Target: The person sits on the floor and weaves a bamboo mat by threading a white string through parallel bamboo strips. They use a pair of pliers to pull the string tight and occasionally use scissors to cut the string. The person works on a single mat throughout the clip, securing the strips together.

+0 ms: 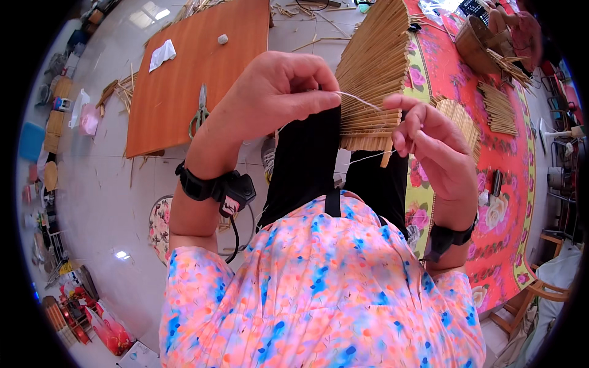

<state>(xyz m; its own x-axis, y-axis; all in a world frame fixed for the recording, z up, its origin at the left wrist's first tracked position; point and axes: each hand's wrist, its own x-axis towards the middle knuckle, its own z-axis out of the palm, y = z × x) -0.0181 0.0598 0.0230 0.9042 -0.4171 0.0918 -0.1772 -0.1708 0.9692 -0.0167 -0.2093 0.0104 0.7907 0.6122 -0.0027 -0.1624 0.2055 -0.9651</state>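
Note:
My left hand (288, 89) is closed, its thumb and forefinger pinching a thin white string (361, 101). That string runs right, across the edge of a mat of bound tan reed stalks (374, 61), toward my right hand (432, 132). The fingers of my right hand are curled at the mat's near right corner, and string appears to pass between them. A lower length of white string trails left from beneath that hand. One stalk end (386, 159) sticks out below the mat's near edge. The mat's near end lies over my black-clad legs.
At left stands an orange-brown board table (184, 67) with scissors (200, 110), a white cloth (162, 55) and a small pale lump (223, 39). A red floral cloth (454, 184) at right bears stalk bundles (497, 107) and a wooden bucket (475, 43). A person sits beyond it.

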